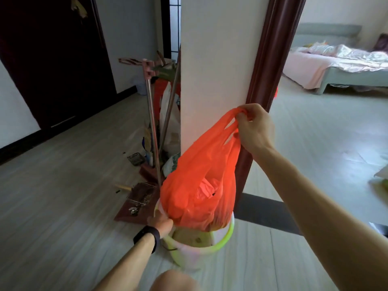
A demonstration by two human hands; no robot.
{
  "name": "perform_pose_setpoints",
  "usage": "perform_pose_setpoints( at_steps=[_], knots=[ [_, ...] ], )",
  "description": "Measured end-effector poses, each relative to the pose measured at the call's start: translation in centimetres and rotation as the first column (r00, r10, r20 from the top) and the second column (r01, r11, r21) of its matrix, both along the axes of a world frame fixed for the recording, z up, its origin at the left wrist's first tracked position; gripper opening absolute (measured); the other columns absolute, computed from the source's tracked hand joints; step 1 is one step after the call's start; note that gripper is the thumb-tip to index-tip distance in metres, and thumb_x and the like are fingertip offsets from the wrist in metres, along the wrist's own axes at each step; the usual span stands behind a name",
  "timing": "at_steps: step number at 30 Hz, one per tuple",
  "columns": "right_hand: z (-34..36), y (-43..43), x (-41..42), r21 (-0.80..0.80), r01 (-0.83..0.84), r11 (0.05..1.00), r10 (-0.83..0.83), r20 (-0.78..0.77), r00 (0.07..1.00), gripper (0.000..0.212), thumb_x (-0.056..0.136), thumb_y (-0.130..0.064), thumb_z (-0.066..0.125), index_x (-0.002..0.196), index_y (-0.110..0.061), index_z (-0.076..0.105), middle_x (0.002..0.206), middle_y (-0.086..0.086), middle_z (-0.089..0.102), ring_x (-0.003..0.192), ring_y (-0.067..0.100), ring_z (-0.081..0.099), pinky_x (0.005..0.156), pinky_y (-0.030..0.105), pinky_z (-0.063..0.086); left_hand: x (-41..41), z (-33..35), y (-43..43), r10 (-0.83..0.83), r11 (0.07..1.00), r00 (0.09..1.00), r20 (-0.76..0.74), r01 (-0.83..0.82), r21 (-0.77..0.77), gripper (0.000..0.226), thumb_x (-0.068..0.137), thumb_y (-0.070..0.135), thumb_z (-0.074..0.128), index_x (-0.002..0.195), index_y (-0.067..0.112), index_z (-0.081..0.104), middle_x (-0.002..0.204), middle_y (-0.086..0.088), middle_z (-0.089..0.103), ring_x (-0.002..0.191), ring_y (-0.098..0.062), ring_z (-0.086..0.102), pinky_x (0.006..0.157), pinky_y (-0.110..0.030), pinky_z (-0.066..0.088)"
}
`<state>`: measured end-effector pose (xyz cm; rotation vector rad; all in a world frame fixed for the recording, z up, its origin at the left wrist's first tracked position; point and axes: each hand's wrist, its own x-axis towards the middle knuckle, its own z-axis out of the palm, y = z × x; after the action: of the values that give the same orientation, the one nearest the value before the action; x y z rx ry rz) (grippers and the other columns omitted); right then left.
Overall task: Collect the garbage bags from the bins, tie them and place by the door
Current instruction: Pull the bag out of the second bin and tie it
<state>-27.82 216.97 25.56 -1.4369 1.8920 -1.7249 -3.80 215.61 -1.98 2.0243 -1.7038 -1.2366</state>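
From where I watch, a white wall pillar [216, 59] with dark maroon door trim [270, 66] stands straight ahead at twelve o'clock, just behind the load. At ten o'clock from the bin, clutter crowds the pillar's base: metal mop poles [152, 114] leaning upright, a whitish plastic sack [170, 122] and a maroon dustpan [136, 203] lying flat on the grey plank floor [52, 196]. A dark wooden door [52, 59] fills the upper left. Through the doorway at two o'clock I see a bed with pink bedding [336, 59], well apart from the work.

The thin orange plastic garbage bag [199, 179], bulging with crumpled contents, hangs partly lifted; its bottom is just inside the mouth of the round pale bin with a lime-green rim [210, 244], which sits on the floor at six o'clock below the bag. My right hand [255, 128] has its fingers curled tight around the bag's gathered handles at the top, pulled taut. My left hand [160, 222], with a black band on the wrist [147, 236], is closed in a pinch on the bag's lower left edge, right at the bin's rim. A bare knee [174, 281] shows at the bottom edge.
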Motion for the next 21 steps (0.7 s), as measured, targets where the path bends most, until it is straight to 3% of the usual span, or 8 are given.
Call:
perform_pose_setpoints(
  at_steps=[2, 4, 6, 9, 11, 13, 17, 21],
  knots=[
    [1.8, 0.7, -0.9, -0.059, 0.035, 0.998, -0.035, -0.002, 0.999, 0.024, 0.089, -0.021, 0.051, 0.104, -0.024, 0.07, 0.08, -0.019, 0.062, 0.079, 0.007, 0.069, 0.081, 0.033, 0.059, -0.8, 3.2, -0.8, -0.123, 0.98, 0.99, 0.073, 0.132, -0.152, 0.05, 0.092, 0.015, 0.05, 0.142, 0.016, 0.044, 0.145, -0.013, 0.049, 0.132, -0.032, 0.047, 0.108, -0.039, 0.039],
    [3.7, 1.5, -1.6, -0.115, 0.089, 0.989, -0.094, -0.034, 0.995, 0.024, 0.089, -0.02, 0.05, 0.103, -0.025, 0.07, 0.077, -0.024, 0.059, 0.075, -0.005, 0.061, 0.076, 0.014, 0.051, -1.8, 6.9, -1.4, -0.19, 0.948, 0.978, 0.082, 0.205, -0.245, 0.047, 0.088, 0.019, 0.053, 0.135, 0.017, 0.049, 0.138, -0.014, 0.054, 0.126, -0.034, 0.052, 0.104, -0.04, 0.043],
    [6.1, 3.0, -2.9, -0.162, 0.122, 0.979, -0.129, -0.036, 0.991, 0.023, 0.089, -0.02, 0.05, 0.1, -0.029, 0.068, 0.079, -0.023, 0.06, 0.08, -0.001, 0.06, 0.076, 0.012, 0.046, -3.4, 10.9, -1.4, -0.214, 0.923, 0.977, 0.014, 0.207, -0.326, 0.054, 0.083, 0.029, 0.055, 0.135, 0.019, 0.048, 0.132, -0.013, 0.058, 0.121, -0.034, 0.055, 0.1, -0.042, 0.046],
    [9.3, 6.3, -5.4, -0.204, 0.137, 0.969, -0.143, -0.019, 0.989, 0.025, 0.088, -0.02, 0.049, 0.102, -0.027, 0.069, 0.091, -0.011, 0.067, 0.094, 0.016, 0.067, 0.086, 0.029, 0.055, -6.6, 15.5, -0.6, -0.232, 0.862, 0.97, -0.077, 0.168, -0.478, 0.058, 0.08, 0.032, 0.06, 0.136, 0.021, 0.047, 0.127, -0.008, 0.061, 0.115, -0.03, 0.06, 0.09, -0.035, 0.049],
    [10.4, 8.3, -7.0, -0.213, 0.148, 0.966, -0.161, -0.049, 0.986, 0.022, 0.087, -0.019, 0.05, 0.094, -0.03, 0.067, 0.089, -0.012, 0.068, 0.092, 0.016, 0.068, 0.086, 0.041, 0.058, -9.3, 17.2, 0.0, -0.231, 0.861, 0.967, -0.103, 0.154, -0.485, 0.071, 0.084, 0.028, 0.064, 0.148, 0.02, 0.033, 0.138, -0.01, 0.052, 0.124, -0.031, 0.054, 0.097, -0.036, 0.047],
    [10.4, 9.9, -8.5, -0.189, 0.153, 0.97, -0.169, -0.073, 0.983, 0.021, 0.086, -0.018, 0.05, 0.092, -0.028, 0.068, 0.086, -0.014, 0.067, 0.091, 0.018, 0.068, 0.085, 0.044, 0.058, -12.1, 18.3, 0.9, -0.266, 0.854, 0.954, -0.136, 0.169, -0.492, 0.082, 0.083, 0.028, 0.064, 0.153, 0.02, 0.023, 0.146, -0.012, 0.042, 0.13, -0.03, 0.048, 0.105, -0.038, 0.042],
    [7.8, 11.6, -10.6, -0.053, 0.187, 0.981, -0.19, -0.065, 0.98, 0.024, 0.088, -0.014, 0.052, 0.1, -0.02, 0.072, 0.098, -0.002, 0.07, 0.094, 0.026, 0.069, 0.086, 0.049, 0.057, -17.0, 19.2, 3.4, -0.433, 0.821, 0.863, -0.26, 0.259, -0.508, 0.095, 0.065, 0.035, 0.06, 0.153, 0.026, 0.024, 0.149, -0.005, 0.039, 0.135, -0.022, 0.041, 0.11, -0.043, 0.039],
    [1.6, 12.9, -12.4, 0.158, 0.182, 0.97, -0.174, -0.062, 0.983, 0.024, 0.091, -0.01, 0.055, 0.106, -0.012, 0.072, 0.103, 0.002, 0.069, 0.086, 0.024, 0.068, 0.081, 0.042, 0.059, -21.4, 16.4, 5.6, -0.597, 0.764, 0.764, -0.245, 0.448, -0.464, 0.103, 0.064, 0.035, 0.069, 0.154, 0.03, 0.02, 0.154, -0.007, 0.03, 0.14, -0.022, 0.035, 0.113, -0.043, 0.035]
  ],
)
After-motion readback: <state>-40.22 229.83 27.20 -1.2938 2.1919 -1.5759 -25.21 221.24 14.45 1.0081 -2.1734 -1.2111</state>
